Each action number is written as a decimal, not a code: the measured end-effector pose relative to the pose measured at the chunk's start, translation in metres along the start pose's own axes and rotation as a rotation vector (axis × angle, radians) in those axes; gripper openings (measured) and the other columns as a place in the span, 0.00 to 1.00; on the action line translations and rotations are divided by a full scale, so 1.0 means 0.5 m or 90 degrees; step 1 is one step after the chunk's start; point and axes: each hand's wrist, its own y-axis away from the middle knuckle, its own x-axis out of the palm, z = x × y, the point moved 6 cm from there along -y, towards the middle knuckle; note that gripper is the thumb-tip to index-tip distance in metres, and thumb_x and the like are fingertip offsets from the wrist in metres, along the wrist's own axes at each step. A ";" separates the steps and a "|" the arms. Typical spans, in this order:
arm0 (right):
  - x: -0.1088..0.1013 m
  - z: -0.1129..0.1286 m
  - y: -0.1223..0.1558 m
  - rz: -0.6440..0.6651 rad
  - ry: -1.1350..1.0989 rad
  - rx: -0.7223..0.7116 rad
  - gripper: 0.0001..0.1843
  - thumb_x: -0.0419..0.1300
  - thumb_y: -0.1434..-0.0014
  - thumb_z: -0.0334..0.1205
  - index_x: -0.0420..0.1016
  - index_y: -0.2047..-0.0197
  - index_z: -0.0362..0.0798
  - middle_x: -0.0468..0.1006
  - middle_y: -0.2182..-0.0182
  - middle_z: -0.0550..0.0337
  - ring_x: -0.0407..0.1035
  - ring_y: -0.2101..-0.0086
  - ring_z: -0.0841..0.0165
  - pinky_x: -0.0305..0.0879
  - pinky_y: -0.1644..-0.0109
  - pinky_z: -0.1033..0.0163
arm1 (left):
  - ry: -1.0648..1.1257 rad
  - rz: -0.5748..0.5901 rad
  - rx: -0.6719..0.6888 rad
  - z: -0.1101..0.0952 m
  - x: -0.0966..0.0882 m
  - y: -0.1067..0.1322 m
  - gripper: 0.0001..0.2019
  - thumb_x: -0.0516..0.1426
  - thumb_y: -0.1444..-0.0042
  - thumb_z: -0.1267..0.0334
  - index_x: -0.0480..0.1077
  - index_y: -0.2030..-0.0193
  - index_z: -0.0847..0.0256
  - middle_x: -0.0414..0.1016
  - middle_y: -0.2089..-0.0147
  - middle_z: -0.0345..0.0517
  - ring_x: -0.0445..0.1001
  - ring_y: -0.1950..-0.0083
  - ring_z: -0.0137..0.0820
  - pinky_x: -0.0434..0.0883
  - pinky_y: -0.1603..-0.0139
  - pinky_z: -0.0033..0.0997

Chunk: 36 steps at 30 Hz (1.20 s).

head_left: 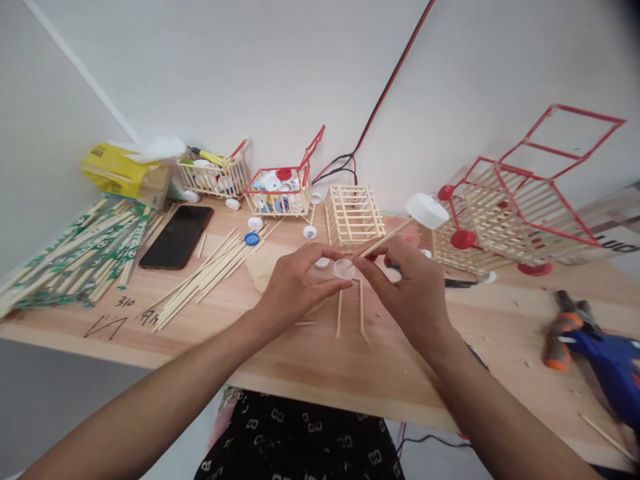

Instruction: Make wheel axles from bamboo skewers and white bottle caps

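Observation:
My left hand (295,280) pinches a small translucent white bottle cap (344,270) between thumb and fingers, its hollow side towards me. A short wooden stick (387,239) is gripped in my right hand (413,287). One end of the stick meets the cap in my left hand; whether it is fixed there I cannot tell. At its other end sits a larger white bottle cap (427,211), up and to the right. Just behind my hands stands a crate-like basket of wooden sticks (355,215). Below them, thin stick pieces (362,307) lie on the wooden table (300,360).
Small stick carts (213,179) filled with caps line the wall. A red-trimmed cart (530,207) stands right, near a blue glue gun (610,363) and orange-handled pliers (560,340). Left are wrapped chopsticks (80,257), a phone (177,237) and loose sticks (205,280).

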 end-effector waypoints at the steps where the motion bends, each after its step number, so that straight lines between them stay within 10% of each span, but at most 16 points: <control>1: 0.000 0.002 0.000 -0.002 0.005 -0.009 0.07 0.60 0.40 0.40 0.69 0.71 0.51 0.73 0.74 0.63 0.66 0.72 0.70 0.60 0.68 0.63 | -0.004 0.002 0.001 0.001 0.001 0.000 0.15 0.65 0.51 0.60 0.71 0.57 0.59 0.78 0.57 0.42 0.76 0.55 0.33 0.71 0.52 0.34; 36: 0.008 0.003 0.002 0.026 -0.051 -0.022 0.04 0.58 0.40 0.37 0.69 0.68 0.49 0.73 0.73 0.64 0.67 0.72 0.72 0.61 0.66 0.65 | 0.051 0.023 0.003 0.018 0.013 -0.002 0.15 0.67 0.53 0.64 0.73 0.58 0.60 0.77 0.54 0.46 0.73 0.50 0.36 0.68 0.47 0.38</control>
